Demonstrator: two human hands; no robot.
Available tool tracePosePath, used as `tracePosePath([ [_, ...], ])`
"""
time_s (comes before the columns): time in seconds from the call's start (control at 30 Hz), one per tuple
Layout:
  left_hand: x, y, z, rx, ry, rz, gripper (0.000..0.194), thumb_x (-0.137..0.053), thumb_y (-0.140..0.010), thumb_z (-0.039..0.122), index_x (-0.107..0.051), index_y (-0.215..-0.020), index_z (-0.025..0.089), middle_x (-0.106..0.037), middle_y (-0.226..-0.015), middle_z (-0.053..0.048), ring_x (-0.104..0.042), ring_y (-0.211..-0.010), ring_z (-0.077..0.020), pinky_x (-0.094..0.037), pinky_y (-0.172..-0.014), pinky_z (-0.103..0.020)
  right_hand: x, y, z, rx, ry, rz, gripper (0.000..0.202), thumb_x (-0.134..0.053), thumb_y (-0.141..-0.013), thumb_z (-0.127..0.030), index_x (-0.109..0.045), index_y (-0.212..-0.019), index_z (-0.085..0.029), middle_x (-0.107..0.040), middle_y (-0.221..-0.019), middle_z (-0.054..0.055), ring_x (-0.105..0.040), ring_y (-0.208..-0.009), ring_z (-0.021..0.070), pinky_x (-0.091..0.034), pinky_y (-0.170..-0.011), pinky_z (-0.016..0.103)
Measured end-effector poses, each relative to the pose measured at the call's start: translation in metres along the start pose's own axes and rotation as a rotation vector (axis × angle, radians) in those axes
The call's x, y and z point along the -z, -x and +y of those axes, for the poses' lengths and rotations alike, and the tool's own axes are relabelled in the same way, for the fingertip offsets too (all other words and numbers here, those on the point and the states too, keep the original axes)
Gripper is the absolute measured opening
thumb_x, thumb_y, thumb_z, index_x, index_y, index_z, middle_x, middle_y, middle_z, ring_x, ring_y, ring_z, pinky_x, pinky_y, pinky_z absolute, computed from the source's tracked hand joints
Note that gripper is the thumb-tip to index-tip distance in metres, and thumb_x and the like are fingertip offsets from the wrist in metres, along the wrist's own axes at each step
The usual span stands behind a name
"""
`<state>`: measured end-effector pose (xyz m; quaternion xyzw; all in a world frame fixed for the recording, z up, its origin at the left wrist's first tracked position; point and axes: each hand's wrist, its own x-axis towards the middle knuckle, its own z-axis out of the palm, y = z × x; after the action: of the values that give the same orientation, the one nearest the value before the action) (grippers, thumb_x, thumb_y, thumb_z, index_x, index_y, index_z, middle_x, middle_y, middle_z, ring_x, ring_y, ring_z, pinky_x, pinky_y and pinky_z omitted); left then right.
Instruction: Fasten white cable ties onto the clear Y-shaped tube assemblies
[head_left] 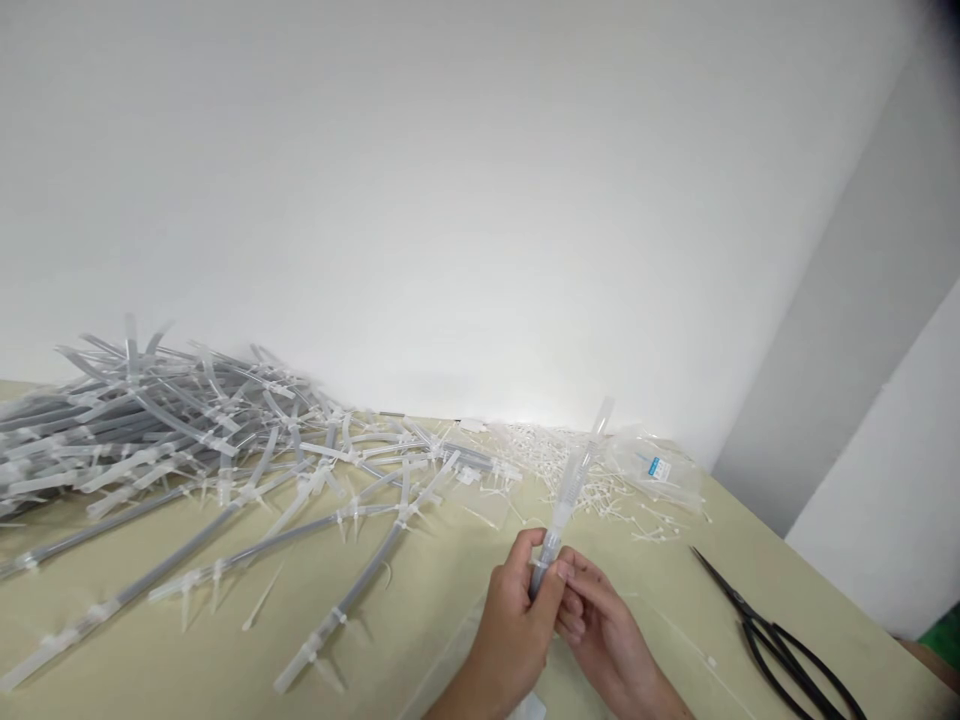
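Note:
Clear flexible tubing (574,485) with a grey lower section rises at a slant from my hands, its pale end pointing up and to the right. My left hand (514,625) is closed around its lower part, thumb and forefinger on either side. Right against it, my right hand (611,640) has its fingers pinched together beside the tube. Whatever those fingertips grip is too small and covered to make out. A small whitish band shows on the tube between the left fingers. Behind the hands, many loose white cable ties (600,495) lie scattered.
Black-handled scissors (772,640) lie at the right. A large pile of grey tubes with branched clear ends (150,430) covers the left, and several single ones (352,590) reach forward. A clear plastic bag (660,470) with a blue label sits by the white wall (465,200).

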<state>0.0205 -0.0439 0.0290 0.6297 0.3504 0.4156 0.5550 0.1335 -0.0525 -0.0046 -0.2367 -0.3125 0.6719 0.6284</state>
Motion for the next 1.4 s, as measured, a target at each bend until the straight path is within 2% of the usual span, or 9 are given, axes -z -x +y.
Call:
tracePosePath([
  [0.13,0.002,-0.001,-0.004,0.050,0.153,0.001,0.054,-0.053,-0.083,0.052,-0.042,-0.124,0.018,-0.050,-0.055,0.008,-0.037,-0.031,-0.0058,-0.032,-0.031,-0.016,0.007,-0.003,0.000,-0.004,-0.147,-0.008,0.029,-0.068,-0.079,-0.024,-0.050,-0.056,-0.018,-0.032,-0.044,-0.008,-0.016,-0.040,0.0057,-0.019,-0.040,0.020],
  [0.37,0.003,-0.004,-0.011,0.084,0.385,-0.068,0.064,-0.045,-0.086,0.053,-0.034,-0.136,0.014,-0.057,-0.053,0.003,-0.048,-0.032,-0.0119,-0.035,-0.030,-0.019,0.009,-0.004,-0.003,0.029,-0.067,0.021,0.033,-0.059,-0.085,-0.028,-0.047,-0.056,-0.020,-0.035,-0.043,-0.007,-0.026,-0.040,0.0085,-0.031,-0.046,0.023],
  [0.53,0.004,-0.009,-0.007,0.132,0.525,-0.102,0.071,-0.051,-0.082,0.048,-0.028,-0.137,0.009,-0.060,-0.051,0.000,-0.050,-0.030,-0.0160,-0.038,-0.031,-0.023,0.011,-0.006,-0.002,0.039,-0.011,0.052,0.032,-0.061,-0.084,-0.031,-0.047,-0.058,-0.019,-0.034,-0.042,-0.008,-0.022,-0.039,0.0069,-0.023,-0.042,0.021],
  [0.83,0.010,-0.008,0.001,0.282,0.733,-0.115,0.052,-0.050,-0.076,0.025,-0.037,-0.126,0.021,-0.061,-0.065,0.003,-0.051,-0.033,-0.0146,-0.042,-0.031,-0.025,0.011,-0.007,-0.003,0.062,0.051,0.140,0.030,-0.068,-0.079,-0.032,-0.049,-0.061,-0.018,-0.038,-0.045,-0.008,-0.018,-0.039,0.0042,-0.015,-0.040,0.021],
  [0.93,0.010,-0.011,-0.006,0.309,0.761,-0.115,0.029,-0.048,-0.082,0.035,-0.056,-0.101,0.016,-0.056,-0.051,0.003,-0.043,-0.029,-0.0117,-0.043,-0.031,-0.025,0.014,-0.008,-0.001,0.032,0.063,0.136,0.029,-0.069,-0.078,-0.031,-0.049,-0.062,-0.018,-0.035,-0.045,-0.009,-0.017,-0.039,0.0042,-0.016,-0.040,0.021],
  [1.0,0.010,-0.015,-0.011,0.344,0.739,-0.141,0.047,-0.041,-0.086,0.051,-0.057,-0.065,0.012,-0.044,-0.035,0.002,-0.037,-0.024,-0.0105,-0.042,-0.030,-0.024,0.016,-0.009,0.001,0.005,0.073,0.132,0.030,-0.070,-0.076,-0.032,-0.048,-0.061,-0.018,-0.032,-0.044,-0.010,-0.016,-0.039,0.0043,-0.015,-0.039,0.021],
  [1.07,0.010,-0.017,-0.014,0.352,0.720,-0.149,0.057,-0.036,-0.087,0.056,-0.048,-0.050,0.015,-0.037,-0.029,0.002,-0.033,-0.021,-0.0100,-0.040,-0.028,-0.024,0.018,-0.010,0.002,-0.006,0.081,0.127,0.032,-0.071,-0.076,-0.033,-0.047,-0.060,-0.019,-0.031,-0.044,-0.010,-0.015,-0.038,0.0044,-0.015,-0.038,0.021],
  [1.23,0.010,-0.018,-0.014,0.260,0.746,-0.108,0.022,-0.042,-0.088,0.043,-0.046,-0.085,0.022,-0.055,-0.048,0.004,-0.035,-0.023,-0.0095,-0.040,-0.028,-0.022,0.018,-0.011,0.003,-0.029,0.116,0.107,0.033,-0.071,-0.075,-0.033,-0.046,-0.058,-0.019,-0.032,-0.043,-0.010,-0.018,-0.037,0.0044,-0.014,-0.038,0.021],
  [1.4,0.012,-0.019,-0.014,0.249,0.749,-0.119,0.022,-0.040,-0.089,0.044,-0.042,-0.093,0.023,-0.055,-0.051,0.005,-0.034,-0.023,-0.0079,-0.040,-0.028,-0.021,0.017,-0.009,0.003,-0.018,0.164,0.098,0.032,-0.070,-0.076,-0.035,-0.048,-0.059,-0.018,-0.032,-0.043,-0.010,-0.018,-0.037,0.0044,-0.017,-0.038,0.021],
])
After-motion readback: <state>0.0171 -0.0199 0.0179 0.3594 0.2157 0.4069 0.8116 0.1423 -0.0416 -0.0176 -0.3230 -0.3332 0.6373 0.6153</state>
